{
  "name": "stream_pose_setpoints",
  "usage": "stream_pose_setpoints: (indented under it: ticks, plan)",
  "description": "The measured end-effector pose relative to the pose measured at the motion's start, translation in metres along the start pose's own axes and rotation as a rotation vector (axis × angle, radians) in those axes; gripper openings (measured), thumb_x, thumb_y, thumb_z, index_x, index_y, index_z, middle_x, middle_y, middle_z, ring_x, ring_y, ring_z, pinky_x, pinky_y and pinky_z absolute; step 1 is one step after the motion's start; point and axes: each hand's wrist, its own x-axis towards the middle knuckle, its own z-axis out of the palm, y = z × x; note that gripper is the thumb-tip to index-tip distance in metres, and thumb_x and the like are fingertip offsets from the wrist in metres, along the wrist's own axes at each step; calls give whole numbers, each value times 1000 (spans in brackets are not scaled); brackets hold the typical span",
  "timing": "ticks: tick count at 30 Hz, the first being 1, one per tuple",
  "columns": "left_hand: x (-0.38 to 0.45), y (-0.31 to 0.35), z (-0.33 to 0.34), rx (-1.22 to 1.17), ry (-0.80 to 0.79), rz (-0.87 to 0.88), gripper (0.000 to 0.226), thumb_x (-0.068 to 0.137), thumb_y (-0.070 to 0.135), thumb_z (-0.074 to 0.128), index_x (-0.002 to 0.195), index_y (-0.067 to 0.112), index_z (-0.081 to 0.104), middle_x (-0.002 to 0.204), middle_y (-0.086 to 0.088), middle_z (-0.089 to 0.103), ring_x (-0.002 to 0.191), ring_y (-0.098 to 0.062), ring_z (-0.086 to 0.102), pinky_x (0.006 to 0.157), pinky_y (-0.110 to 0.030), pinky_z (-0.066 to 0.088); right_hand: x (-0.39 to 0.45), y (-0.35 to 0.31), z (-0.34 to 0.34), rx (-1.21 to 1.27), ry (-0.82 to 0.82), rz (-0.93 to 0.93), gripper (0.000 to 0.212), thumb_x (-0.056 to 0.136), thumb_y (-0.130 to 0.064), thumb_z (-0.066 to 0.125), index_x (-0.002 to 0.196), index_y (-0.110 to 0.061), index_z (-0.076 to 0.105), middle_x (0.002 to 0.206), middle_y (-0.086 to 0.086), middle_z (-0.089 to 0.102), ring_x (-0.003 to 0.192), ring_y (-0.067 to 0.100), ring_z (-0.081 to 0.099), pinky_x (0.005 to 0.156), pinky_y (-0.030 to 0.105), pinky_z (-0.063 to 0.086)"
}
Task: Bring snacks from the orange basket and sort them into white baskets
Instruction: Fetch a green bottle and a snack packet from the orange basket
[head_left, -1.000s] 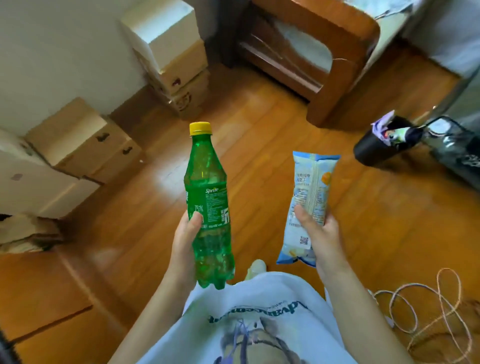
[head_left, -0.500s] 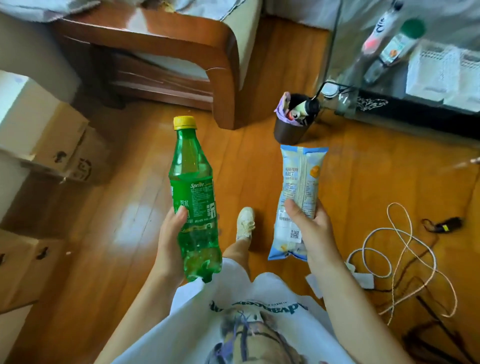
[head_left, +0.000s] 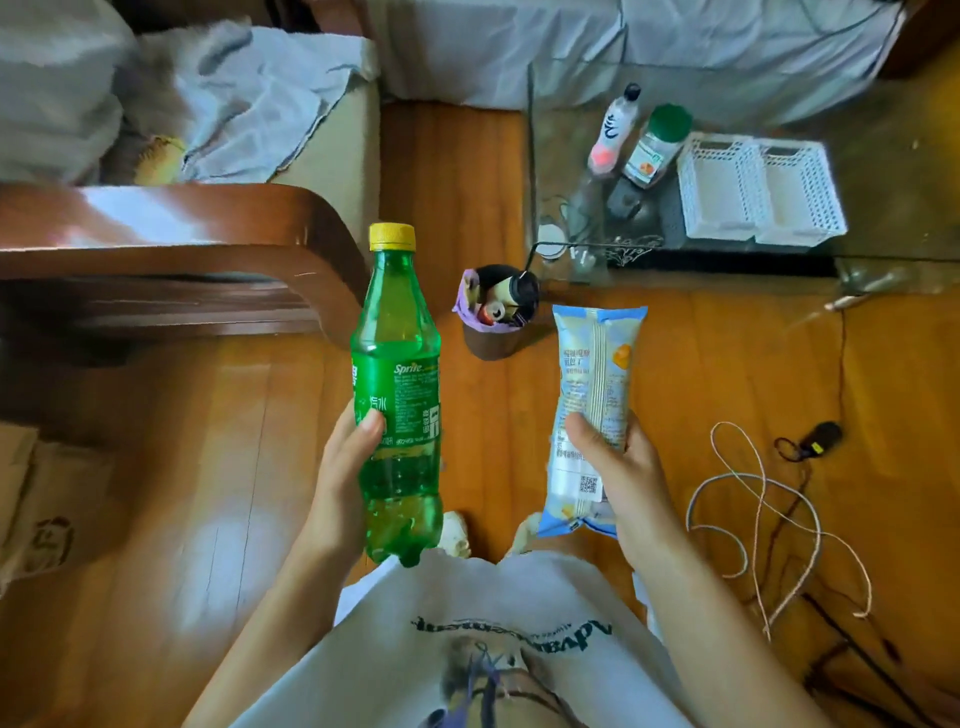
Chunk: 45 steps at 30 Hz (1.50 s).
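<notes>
I am looking down at a wooden floor (head_left: 675, 364) with a glass counter (head_left: 883, 156) lying beyond the small dark bin (head_left: 496, 317). Left of that bin a wooden armchair (head_left: 182, 249) is standing with pale cloth on its seat. Two white baskets (head_left: 758, 189) are sitting side by side on the counter, right of the bin and farther off, with two bottles (head_left: 639, 140) standing just left of them. My left hand (head_left: 343, 467) is holding a green Sprite bottle (head_left: 397, 395) upright, nearer than the bin and left of it, fingers wrapped round the label. My right hand (head_left: 618, 467) is gripping a pale blue snack packet (head_left: 592, 410) by its lower half, nearer than the bin and right of it, thumb lying across the front. Loose cords (head_left: 758, 514) are lying on the floor right of the packet.
</notes>
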Motion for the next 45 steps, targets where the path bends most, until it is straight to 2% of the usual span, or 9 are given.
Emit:
stream_pose_setpoints:
  ticks: [6, 20, 23, 27, 31, 34, 37, 40, 45]
  plan:
    - [73, -4, 57, 69, -104, -88, 63, 71, 60, 65, 120, 21, 56, 100, -16, 66, 80, -36, 66, 64, -46, 54, 61, -21, -52, 61, 94, 43, 28, 61, -44, 70, 89, -46, 65, 89, -17, 73, 82, 4, 70, 61, 21, 55]
    - [262, 35, 291, 62, -138, -111, 93, 58, 67, 70, 126, 7, 50, 110, -22, 60, 92, -34, 62, 76, -46, 54, 258, -169, -196, 4, 100, -15, 17, 81, -23, 66, 92, -36, 61, 76, -20, 72, 70, -3, 68, 56, 17, 55]
    - [300, 40, 306, 48, -87, -72, 73, 66, 50, 71, 127, 14, 50, 114, -18, 58, 104, -42, 55, 87, -55, 46, 298, -189, -204, -8, 62, 26, 20, 77, -26, 69, 93, -35, 60, 76, -19, 72, 71, -1, 69, 55, 18, 55]
    - [352, 45, 305, 78, -45, -16, 60, 65, 28, 70, 120, 17, 50, 106, -11, 60, 95, -29, 59, 77, -41, 48, 350, -207, -207, -55, 16, 83, 35, 60, -42, 73, 92, -38, 61, 84, -18, 73, 79, 1, 69, 64, 19, 57]
    - [401, 49, 304, 187, 55, -15, 73, 50, 26, 76, 118, 11, 52, 101, -20, 64, 87, -35, 60, 65, -40, 48, 403, -222, -207, -92, -4, 110, 44, 57, -49, 71, 99, -38, 61, 88, -19, 73, 81, 0, 69, 61, 18, 54]
    - [444, 58, 306, 301, 146, -20, 82, 37, 29, 78, 107, -7, 55, 79, -14, 66, 69, -26, 61, 56, -32, 51, 450, -235, -204, -81, 26, 136, 23, 77, -34, 66, 99, -37, 58, 91, -16, 71, 81, 3, 69, 62, 21, 52]
    - [494, 67, 310, 413, 106, -46, 62, 41, 24, 81, 91, -4, 56, 73, -6, 63, 67, -23, 63, 52, -18, 49, 506, -244, -202, -152, 61, 174, 23, 86, -12, 56, 95, -32, 54, 88, -12, 66, 73, 4, 67, 56, 19, 50]
    - [538, 65, 317, 416, 130, -35, 62, 45, 4, 81, 102, 1, 58, 83, 6, 67, 72, 0, 67, 60, -10, 50, 559, -245, -204, -294, 68, 199, 30, 84, -2, 51, 99, -27, 48, 88, -3, 62, 75, 12, 62, 60, 26, 46]
    - [611, 32, 323, 460, 88, -70, 70, 46, -5, 86, 109, 5, 56, 96, -1, 65, 87, -10, 63, 76, -12, 51, 635, -213, -220, -582, 6, 287, 41, 81, -14, 59, 118, -22, 44, 107, 5, 59, 94, 27, 59, 84, 38, 48]
